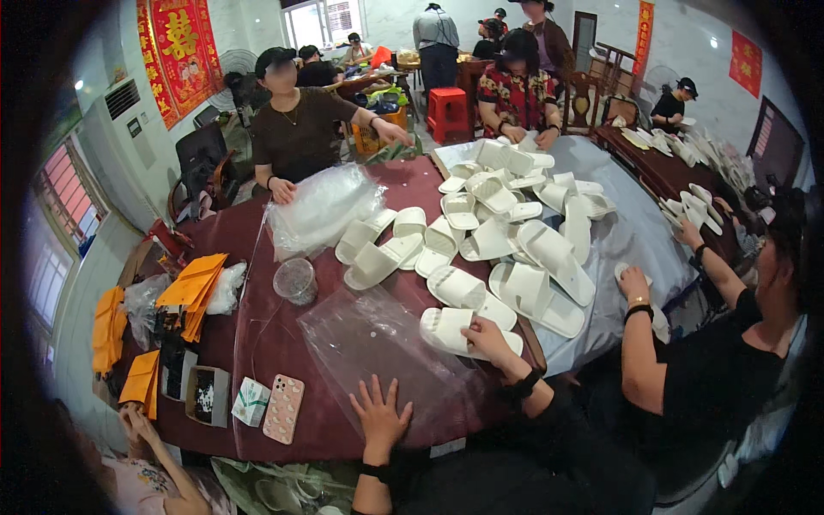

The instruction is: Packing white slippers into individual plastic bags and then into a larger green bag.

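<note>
My left hand (380, 419) lies flat with its fingers spread, on the near edge of a clear plastic bag (360, 330) on the dark red tabletop. Held in my right hand (489, 340), a white slipper (445, 326) rests at the near end of the slipper pile; the fingers grip it by its strap. Just beyond it lies another white slipper (459, 287), and more white slippers (496, 190) are heaped toward the far side. Both of my wrists wear black bands.
A clear round tub (295, 281), a stack of clear bags (322, 206), a patterned phone (284, 408), a small white-and-green box (251, 402) and orange envelopes (196, 283) lie leftward. Grey sheeting (631, 257) covers the right side. Co-workers sit and stand around the table.
</note>
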Available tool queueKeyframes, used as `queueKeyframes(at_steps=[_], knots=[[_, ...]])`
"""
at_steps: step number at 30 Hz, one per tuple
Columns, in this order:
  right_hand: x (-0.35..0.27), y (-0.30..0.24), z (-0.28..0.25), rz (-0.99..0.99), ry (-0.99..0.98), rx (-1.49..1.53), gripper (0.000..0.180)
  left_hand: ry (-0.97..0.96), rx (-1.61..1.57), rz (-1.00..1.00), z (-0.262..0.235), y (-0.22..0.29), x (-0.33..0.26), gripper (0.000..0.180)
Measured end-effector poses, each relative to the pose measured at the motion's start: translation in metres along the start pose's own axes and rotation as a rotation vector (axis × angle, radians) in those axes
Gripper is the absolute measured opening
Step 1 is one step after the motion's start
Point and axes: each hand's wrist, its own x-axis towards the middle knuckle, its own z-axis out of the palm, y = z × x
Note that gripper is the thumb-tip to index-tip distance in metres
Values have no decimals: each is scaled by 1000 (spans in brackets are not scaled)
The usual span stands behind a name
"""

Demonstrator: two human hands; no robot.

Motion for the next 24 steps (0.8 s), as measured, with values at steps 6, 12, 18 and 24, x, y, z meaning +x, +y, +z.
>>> queueKeyframes(at_steps=[6, 12, 18, 24], knots=[[19, 10, 1, -313, 337, -503, 32, -40, -30, -22, -4, -2, -7, 57], [56, 20, 5, -348, 418, -892, 22, -33, -36, -24, 5, -2, -12, 57], [77, 20, 10, -490, 473, -772, 16, 16, 8, -4, 7, -2, -10, 56], [9, -33, -7, -408, 342, -305, 19, 30, 19, -23, 6, -5, -16, 57]])
